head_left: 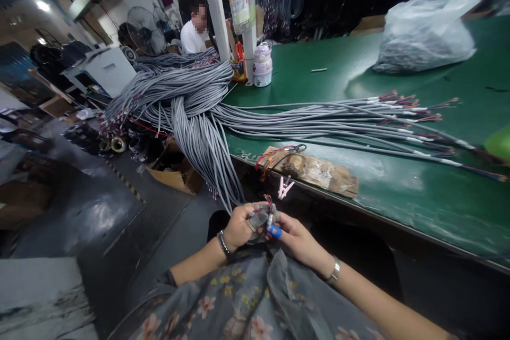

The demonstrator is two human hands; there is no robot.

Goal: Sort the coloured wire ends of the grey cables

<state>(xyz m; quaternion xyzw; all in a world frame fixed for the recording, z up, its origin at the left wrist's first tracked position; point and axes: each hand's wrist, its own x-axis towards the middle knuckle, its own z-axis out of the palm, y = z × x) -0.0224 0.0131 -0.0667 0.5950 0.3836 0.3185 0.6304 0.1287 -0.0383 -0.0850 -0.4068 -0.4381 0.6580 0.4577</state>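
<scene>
Here, low over the lap & just below the green table (pixel 398 207) edge, left hand (pixel 238 227) is closed round a gray cable end (pixel 258 219): dull gray jacket, stripped at tip, thin red & dark wires sticking up. Right hand (pixel 298 240) has fingers pinched on a blue-handled tool (pixel 274 231), touching the cable tip. Cable bundle (pixel 199 133) of same gray type hangs off table nearby; pink clip (pixel 285 187) sits at the edge.

Clothes and wrist bands
Grey flowery cloth (pixel 239 297); dark bracelet (pixel 223 243) by the left hand (pixel 239 226), silver band (pixel 333 271) by the right hand (pixel 298 241).
</scene>
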